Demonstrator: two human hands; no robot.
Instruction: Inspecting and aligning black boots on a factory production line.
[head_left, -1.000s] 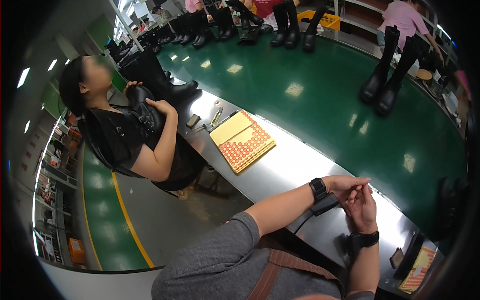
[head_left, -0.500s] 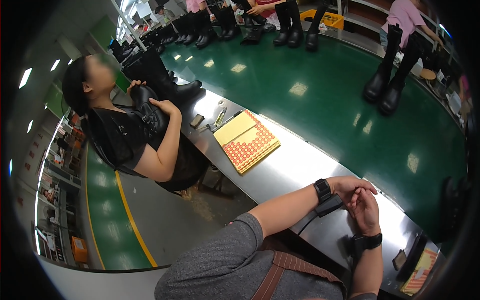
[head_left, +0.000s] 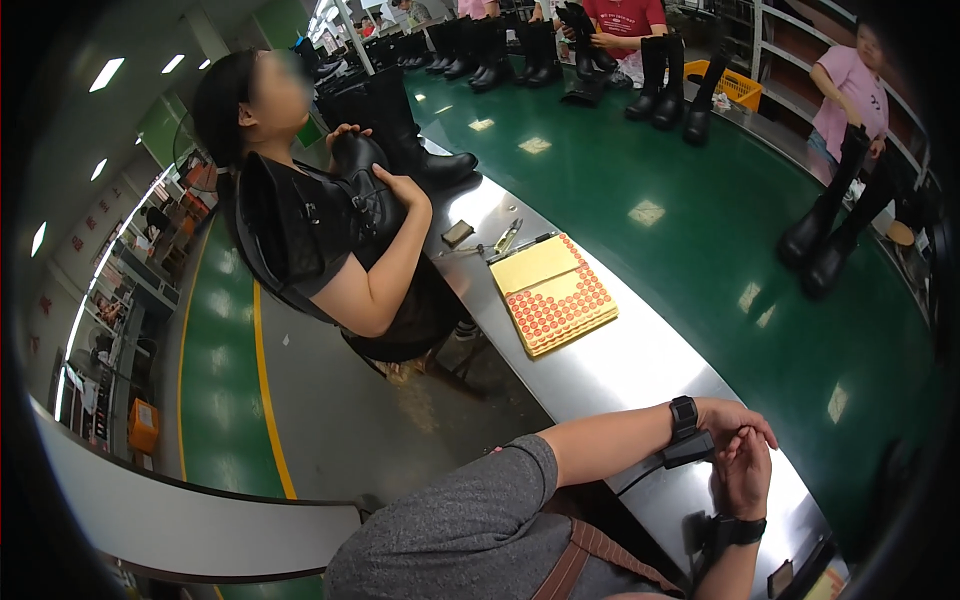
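My left hand (head_left: 735,416) and my right hand (head_left: 745,478) rest against each other above the steel edge of the bench (head_left: 640,370). The left hand's fingers reach loosely over the tips of the right hand's, which are curled in. No object shows in either hand. A black watch (head_left: 684,417) is on my left wrist, with a small black box (head_left: 688,449) beside it; a black band (head_left: 741,529) circles my right wrist. Left of my hands lies a stack of yellow sheets with round red stickers (head_left: 560,300). Near it are snips (head_left: 508,236) and a small dark block (head_left: 458,234).
A green conveyor surface (head_left: 700,250) runs beyond the steel strip, with black boots (head_left: 825,230) on it and more along its far side. A co-worker (head_left: 330,230) sits at left holding a black boot (head_left: 365,165). A yellow crate (head_left: 735,88) stands at the back.
The view has shifted, so the bench and co-worker appear farther right and mostly lower. My hands stay together in nearly the same pose. The person in pink at far right now faces this way.
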